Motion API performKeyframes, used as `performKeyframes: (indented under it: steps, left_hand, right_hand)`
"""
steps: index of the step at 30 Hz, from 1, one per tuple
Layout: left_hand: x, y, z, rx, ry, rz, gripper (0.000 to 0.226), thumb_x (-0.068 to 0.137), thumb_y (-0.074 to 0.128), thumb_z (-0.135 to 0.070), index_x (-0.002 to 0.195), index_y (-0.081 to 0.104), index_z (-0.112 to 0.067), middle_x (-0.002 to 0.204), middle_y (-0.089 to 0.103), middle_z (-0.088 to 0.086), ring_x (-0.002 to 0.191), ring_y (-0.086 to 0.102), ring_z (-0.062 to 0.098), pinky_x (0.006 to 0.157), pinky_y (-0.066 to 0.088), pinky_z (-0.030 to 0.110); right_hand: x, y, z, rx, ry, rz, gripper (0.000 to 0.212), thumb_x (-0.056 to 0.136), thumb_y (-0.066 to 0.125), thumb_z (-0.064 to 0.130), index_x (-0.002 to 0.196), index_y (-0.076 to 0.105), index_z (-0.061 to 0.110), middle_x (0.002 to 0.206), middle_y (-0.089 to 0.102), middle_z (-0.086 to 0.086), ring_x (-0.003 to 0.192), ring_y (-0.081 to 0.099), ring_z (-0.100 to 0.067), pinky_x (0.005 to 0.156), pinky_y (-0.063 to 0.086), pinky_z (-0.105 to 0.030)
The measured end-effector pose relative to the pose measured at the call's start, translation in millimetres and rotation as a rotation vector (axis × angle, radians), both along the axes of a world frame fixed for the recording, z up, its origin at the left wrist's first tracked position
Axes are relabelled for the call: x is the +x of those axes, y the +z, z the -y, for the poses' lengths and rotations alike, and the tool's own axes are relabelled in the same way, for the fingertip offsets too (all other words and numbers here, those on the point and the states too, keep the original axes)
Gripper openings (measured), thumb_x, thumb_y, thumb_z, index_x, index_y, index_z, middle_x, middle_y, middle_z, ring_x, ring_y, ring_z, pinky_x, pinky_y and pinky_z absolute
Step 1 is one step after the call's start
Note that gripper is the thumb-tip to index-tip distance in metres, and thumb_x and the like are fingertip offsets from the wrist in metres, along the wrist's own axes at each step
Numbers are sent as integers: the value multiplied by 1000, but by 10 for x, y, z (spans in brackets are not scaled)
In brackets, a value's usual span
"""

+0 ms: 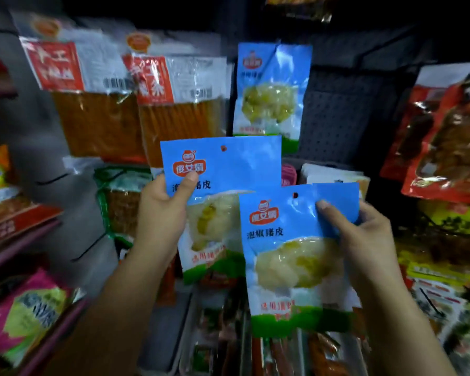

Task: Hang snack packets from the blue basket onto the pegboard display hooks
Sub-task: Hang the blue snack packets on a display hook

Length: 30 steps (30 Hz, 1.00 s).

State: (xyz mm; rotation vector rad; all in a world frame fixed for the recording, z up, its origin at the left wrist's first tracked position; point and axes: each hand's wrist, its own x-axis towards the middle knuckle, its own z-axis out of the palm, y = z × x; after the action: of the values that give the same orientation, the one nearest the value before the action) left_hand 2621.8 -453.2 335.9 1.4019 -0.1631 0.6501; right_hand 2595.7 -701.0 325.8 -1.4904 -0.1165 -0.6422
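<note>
Fingers: left hand [162, 210], right hand [364, 234] each pinch blue packet (泡椒猪皮) [288, 253]

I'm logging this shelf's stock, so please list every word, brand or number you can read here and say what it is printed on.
"泡椒猪皮": packet in the right hand.
"傻女婿", less sure: red logo on that packet and on the packet in the left hand.
"猪皮": left-hand packet, the rest covered by the thumb.
Hanging blue packet: too blurred.
Red-labelled stick packets: large characters and barcodes unreadable.
All other packets: too blurred.
</note>
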Motion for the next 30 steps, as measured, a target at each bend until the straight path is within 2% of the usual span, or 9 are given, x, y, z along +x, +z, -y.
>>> performKeyframes:
  steps: [3, 6, 10, 14, 18, 24, 30]
  left_hand:
    - [187, 226, 61, -5, -62, 37, 10, 90, 60, -25, 83, 67, -28, 82, 74, -13, 79, 71, 10, 72, 59, 36]
    - [394, 444, 155, -59, -86, 62, 14, 89, 61, -19, 80, 70, -26, 84, 75, -6, 83, 72, 18, 79, 58, 44]
    - [654, 765, 341, -98, -117, 92, 6, 85, 66, -22, 84, 72, -21, 91, 75, 2, 88, 71, 23, 85, 55, 50]
    - [876, 1040, 476, -123, -155, 105, 12, 84, 67, -29, 84, 71, -17, 88, 76, 3, 83, 73, 22, 81, 57, 48]
    - [1034, 1290, 527, -115, -237, 134, 14, 86, 64, -30, 84, 72, -18, 88, 76, 2, 83, 73, 20, 79, 58, 42]
    - [1134, 1579, 599, -87, -273, 232, 20, 86, 64, -34, 72, 77, -25, 88, 76, 4, 85, 72, 20, 79, 57, 39]
    - [1209, 1649, 636, -85, -209, 255, 26, 87, 64, -31, 63, 75, -25, 80, 76, 1, 78, 73, 18, 69, 59, 33]
  right_hand:
    - [158, 254, -45, 13, -33, 68, 7, 82, 71, 22, 75, 74, 23, 80, 76, 1, 73, 73, -17, 62, 59, -32]
    - [373, 430, -62, 6, -11, 124, 6, 86, 68, 17, 82, 71, 20, 85, 77, 2, 79, 73, -17, 63, 58, -28]
    - [670, 675, -78, -61, 45, 191, 15, 88, 65, 15, 82, 73, 26, 88, 76, 3, 82, 73, -16, 63, 58, -29]
    - [926, 942, -36, -119, 37, 286, 18, 88, 66, 15, 81, 73, 30, 85, 76, 3, 80, 72, -15, 66, 58, -31]
    - [1103, 1210, 48, -132, 30, 347, 16, 88, 66, 12, 80, 72, 25, 81, 75, 7, 73, 71, -7, 60, 54, -20]
    - [1191, 1466, 121, -151, -47, 456, 12, 87, 66, 10, 83, 67, 21, 74, 72, 17, 66, 67, 4, 54, 47, -10]
    - [1255, 1540, 122, -103, -23, 419, 9, 86, 67, 10, 84, 69, 18, 72, 73, 13, 63, 67, 0, 52, 48, -13]
